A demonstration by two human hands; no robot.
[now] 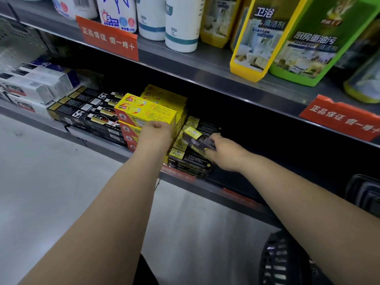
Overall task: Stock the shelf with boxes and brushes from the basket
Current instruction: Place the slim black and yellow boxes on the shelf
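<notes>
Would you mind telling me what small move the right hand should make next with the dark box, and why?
Probably lay the dark box flat onto the matching stack and let go: the right hand grips it tilted just above that stack, and the left hand rests against the yellow boxes beside it, which seems to keep them from shifting.

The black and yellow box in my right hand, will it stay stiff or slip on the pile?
The black and yellow box looks like a slim carton with straight edges, so probably stiff and light. Your right hand holds it tilted over the stack of matching boxes; its flat faces should sit without rolling, though smooth card may slide.
</notes>
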